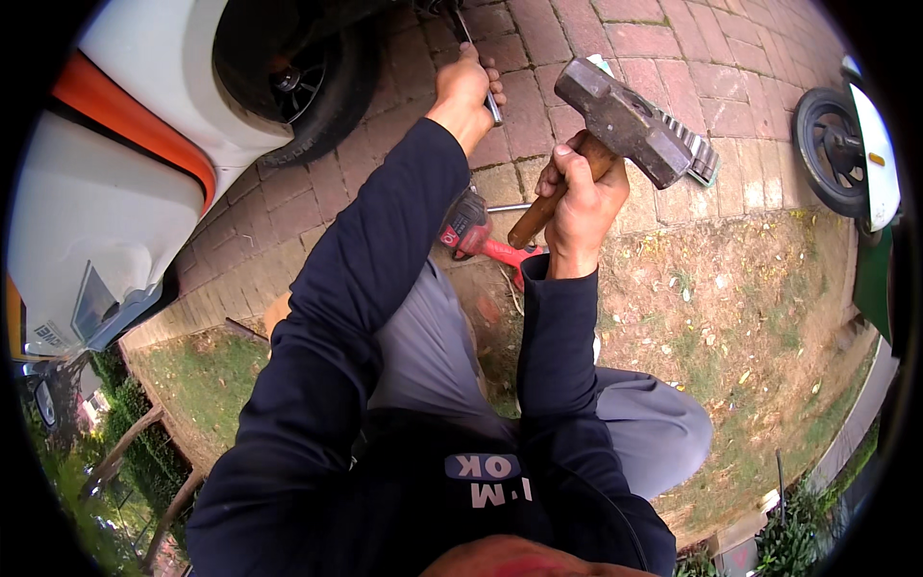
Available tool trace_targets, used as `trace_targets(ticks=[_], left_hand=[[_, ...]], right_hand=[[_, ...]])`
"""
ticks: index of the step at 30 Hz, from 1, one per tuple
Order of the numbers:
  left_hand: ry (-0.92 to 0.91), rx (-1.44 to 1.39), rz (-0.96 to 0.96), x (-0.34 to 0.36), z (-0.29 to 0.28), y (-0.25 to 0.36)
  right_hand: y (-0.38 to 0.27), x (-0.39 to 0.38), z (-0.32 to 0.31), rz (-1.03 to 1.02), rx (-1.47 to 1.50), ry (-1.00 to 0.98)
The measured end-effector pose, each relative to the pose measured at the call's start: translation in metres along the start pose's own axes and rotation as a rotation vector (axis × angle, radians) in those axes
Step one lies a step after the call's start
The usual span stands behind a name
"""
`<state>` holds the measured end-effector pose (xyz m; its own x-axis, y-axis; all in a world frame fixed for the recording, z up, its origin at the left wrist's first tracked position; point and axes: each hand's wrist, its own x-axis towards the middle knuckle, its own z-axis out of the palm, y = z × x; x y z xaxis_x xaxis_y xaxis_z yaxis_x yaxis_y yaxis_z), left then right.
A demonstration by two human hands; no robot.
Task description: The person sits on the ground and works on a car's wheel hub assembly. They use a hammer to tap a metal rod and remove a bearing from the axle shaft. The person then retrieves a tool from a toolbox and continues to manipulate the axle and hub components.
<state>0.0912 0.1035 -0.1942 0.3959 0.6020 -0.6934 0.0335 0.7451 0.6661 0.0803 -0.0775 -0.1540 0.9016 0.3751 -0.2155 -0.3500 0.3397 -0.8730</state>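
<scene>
My left hand [463, 88] is closed round a slim metal bar [460, 27]. The bar's far end reaches up to the underside of a white and orange vehicle [144, 67], where shadow hides what it meets. Closed on the wooden handle of a sledgehammer [623, 123], my right hand [585, 207] holds it up, with the heavy, worn steel head above my fist. Below and between my hands, a red and grey cordless impact wrench [471, 229] lies on the ground. A thin metal rod [508, 207] shows beside it, partly hidden.
The vehicle's black wheel [327, 96] stands at upper left, on reddish paving bricks [538, 115]. Behind the hammer head lies a tray with a row of metal sockets [700, 154]. A small-wheeled white vehicle [877, 159] stands at far right. Patchy grass [711, 288] borders the bricks.
</scene>
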Motion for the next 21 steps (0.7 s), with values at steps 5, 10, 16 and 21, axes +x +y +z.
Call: trace_targets(ticks=[5,10,16,21], left_hand=[[-0.022,-0.035,-0.025,0.003,-0.003,-0.001],[-0.049,-0.113,-0.052,0.002,-0.001,0.001],[-0.168,-0.265,-0.092,0.003,-0.002,0.004],[-0.169,-0.300,-0.116,0.003,-0.002,0.009]], right_hand=[[0.026,-0.011,0.005,-0.047,-0.003,0.044],[0.066,-0.027,0.000,-0.134,-0.098,0.124],[0.102,-0.039,-0.009,-0.136,-0.100,0.143],[0.075,-0.043,0.005,-0.081,-0.038,0.147]])
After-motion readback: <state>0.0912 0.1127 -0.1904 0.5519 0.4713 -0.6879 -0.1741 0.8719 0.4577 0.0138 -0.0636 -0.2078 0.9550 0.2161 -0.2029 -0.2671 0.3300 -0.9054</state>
